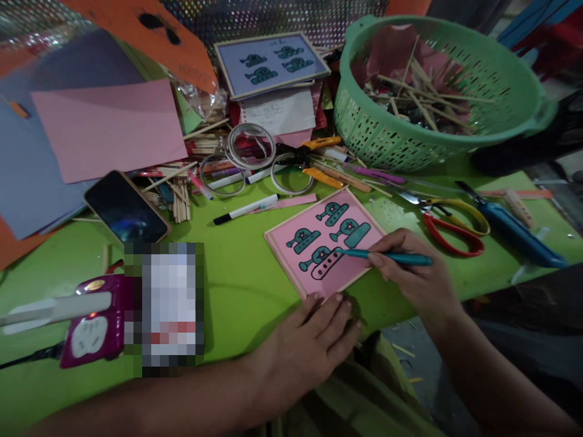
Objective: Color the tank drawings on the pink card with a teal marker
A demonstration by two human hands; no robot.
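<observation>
At lower centre, the left hand (pixel 314 343) lies palm down, fingers loosely extended, gripping nothing, its fingertips on the near edge of the pink card (pixel 325 238), just right of the frame's centre. The right hand (pixel 419 279), right of centre, pinches a teal marker (pixel 398 258), tip at the card's lowest drawing (pixel 321 256). Colouring seems in hand; that drawing's lower part is mostly pink, so the next move likely calls for careful strokes inside its black outline. Farther off, a green basket (pixel 382 136) stands upper right, a blue card (pixel 272 64) upper centre

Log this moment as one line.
right hand: holds teal pen, tip at pink card | left hand: at card's near edge | lowest tank drawing: turret teal, track pink
</observation>
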